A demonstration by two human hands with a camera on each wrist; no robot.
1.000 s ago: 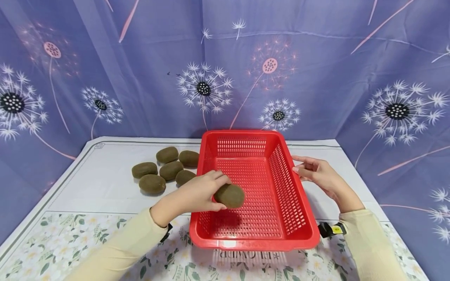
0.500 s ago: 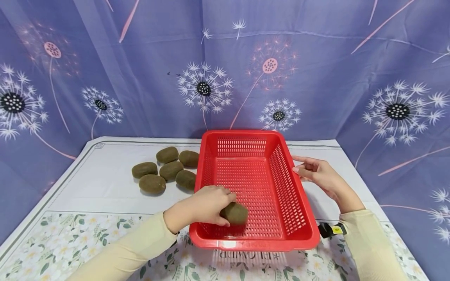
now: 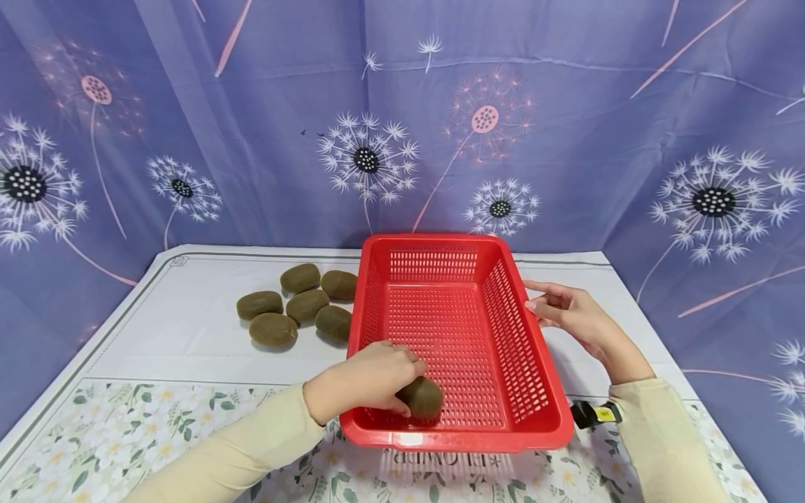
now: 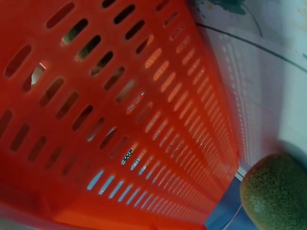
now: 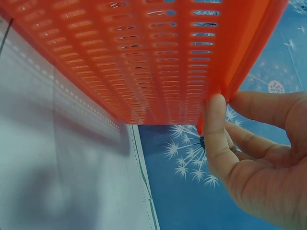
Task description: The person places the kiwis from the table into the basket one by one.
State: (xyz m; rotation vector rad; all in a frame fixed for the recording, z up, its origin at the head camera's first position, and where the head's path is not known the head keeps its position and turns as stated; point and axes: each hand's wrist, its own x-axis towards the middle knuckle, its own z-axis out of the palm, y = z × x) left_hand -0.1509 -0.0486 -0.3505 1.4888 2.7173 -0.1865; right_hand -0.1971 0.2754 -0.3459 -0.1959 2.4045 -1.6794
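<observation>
In the head view my left hand (image 3: 376,376) reaches over the left rim of a red plastic basket (image 3: 455,440). Its fingers and thumb grip a brown kiwi (image 3: 424,398) low in the basket's near-left corner; whether the fruit touches the floor I cannot tell. From the left wrist, the slotted basket wall (image 4: 124,91) blocks most of the hand. My right hand (image 3: 575,314) pinches the basket's right rim between thumb and fingers, as the right wrist view shows with the thumb (image 5: 218,129) under the lip.
Several more kiwis (image 3: 307,306) lie in a group on the white and floral tablecloth (image 3: 157,342), left of the basket. One kiwi (image 4: 278,191) shows close beside the basket in the left wrist view. A purple dandelion-print curtain (image 3: 264,140) stands behind and at both sides.
My left hand has carried the kiwi down and toward the near side of the basket. The right hand stays at the rim, and the kiwis on the cloth have not moved.
</observation>
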